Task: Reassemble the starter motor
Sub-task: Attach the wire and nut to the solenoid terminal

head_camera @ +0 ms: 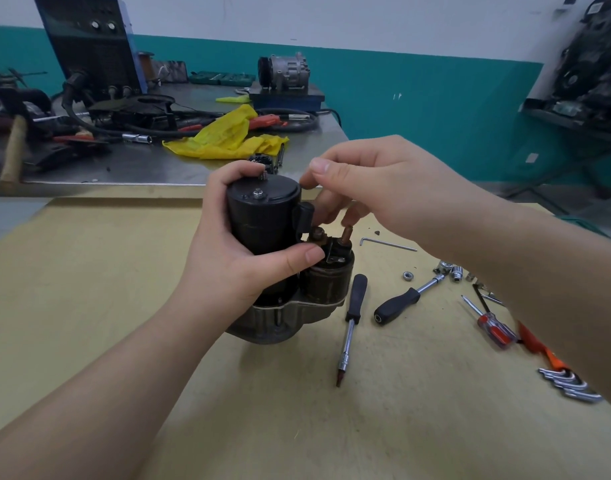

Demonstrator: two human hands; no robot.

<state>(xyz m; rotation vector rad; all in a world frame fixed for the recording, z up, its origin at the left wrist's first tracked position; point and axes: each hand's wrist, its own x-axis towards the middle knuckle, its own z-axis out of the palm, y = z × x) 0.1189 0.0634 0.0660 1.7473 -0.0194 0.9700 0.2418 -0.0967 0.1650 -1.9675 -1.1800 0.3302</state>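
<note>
Your left hand (235, 258) is gripping the smooth black cylindrical starter motor (262, 230) upright on the tan desk (89, 271); your right hand's (376, 188) fingers (349, 216) are curling onto a coppery terminal stud (346, 234).

The starter motor (269, 237) stands upright near the middle of the table (124, 271), its grey cast nose housing down and its black cylindrical body up. A small nut sits on the flat top cap. At its 3 o'clock side sits the shorter brown solenoid (326, 284), with two copper terminal studs pointing up.
</note>
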